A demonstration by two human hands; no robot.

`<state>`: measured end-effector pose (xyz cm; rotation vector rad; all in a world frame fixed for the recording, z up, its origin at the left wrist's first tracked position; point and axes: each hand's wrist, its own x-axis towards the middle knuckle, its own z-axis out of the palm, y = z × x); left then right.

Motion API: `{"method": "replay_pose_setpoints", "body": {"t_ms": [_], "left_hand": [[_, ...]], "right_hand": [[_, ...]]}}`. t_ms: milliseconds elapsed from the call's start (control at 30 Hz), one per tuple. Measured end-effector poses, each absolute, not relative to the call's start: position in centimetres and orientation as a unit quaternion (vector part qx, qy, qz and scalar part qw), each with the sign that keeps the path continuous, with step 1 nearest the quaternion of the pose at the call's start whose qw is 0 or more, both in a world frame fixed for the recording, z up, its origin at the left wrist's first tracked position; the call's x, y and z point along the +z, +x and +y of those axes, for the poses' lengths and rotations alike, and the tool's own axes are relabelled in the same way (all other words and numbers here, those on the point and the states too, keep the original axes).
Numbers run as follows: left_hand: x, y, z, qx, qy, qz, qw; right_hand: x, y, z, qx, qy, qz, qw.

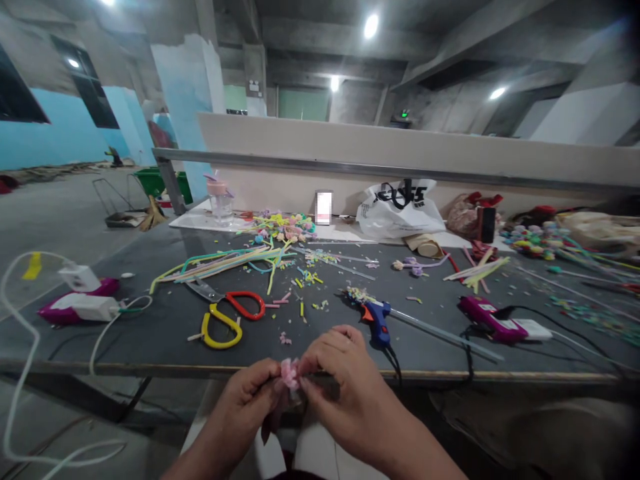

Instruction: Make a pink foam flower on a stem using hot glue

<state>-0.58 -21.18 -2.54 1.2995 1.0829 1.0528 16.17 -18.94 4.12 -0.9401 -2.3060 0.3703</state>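
Note:
A small pink fuzzy flower (pixel 289 373) is held between my two hands, just off the table's front edge. My left hand (pixel 253 397) pinches it from the left between thumb and fingers. From the right, my right hand (pixel 340 377) has its thumb and fingertips closed on the same flower, petals showing between the hands. Close by on the table lie scissors (pixel 220 330) with one red and one yellow handle. A blue glue gun (pixel 379 323) with a clear glue stick lies beyond my right hand. A scrap of pink fuzz (pixel 285 339) rests just past my fingers.
Fuzzy pipe cleaners (pixel 225 261) and a pile of colourful flowers (pixel 285 227) lie farther back. Purple power strips (pixel 80 307) with cables sit at left and right. A drink bottle (pixel 219 203), a lit phone (pixel 324 208) and a white bag (pixel 400 212) stand along the back.

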Motion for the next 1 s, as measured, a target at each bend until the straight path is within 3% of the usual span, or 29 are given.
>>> {"method": "replay_pose_setpoints", "body": {"t_ms": [200, 600, 867, 1000], "left_hand": [[-3.5, -0.1, -21.1, 0.453, 0.533, 0.454, 0.551], [-4.9, 0.4, -21.7, 0.501, 0.432, 0.428, 0.616], [-3.1, -0.1, -21.6, 0.424, 0.346, 0.337, 0.766], [-2.9, -0.4, -21.6, 0.405, 0.303, 0.305, 0.807]], "right_hand": [[3.4, 16.2, -18.7, 0.121, -0.373, -0.877, 0.278], [1.9, 15.6, -18.6, 0.148, -0.366, -0.853, 0.342], [3.5, 16.3, -18.0, 0.203, -0.357, -0.835, 0.365], [3.1, 16.1, -18.1, 0.291, -0.344, -0.824, 0.344]]}}
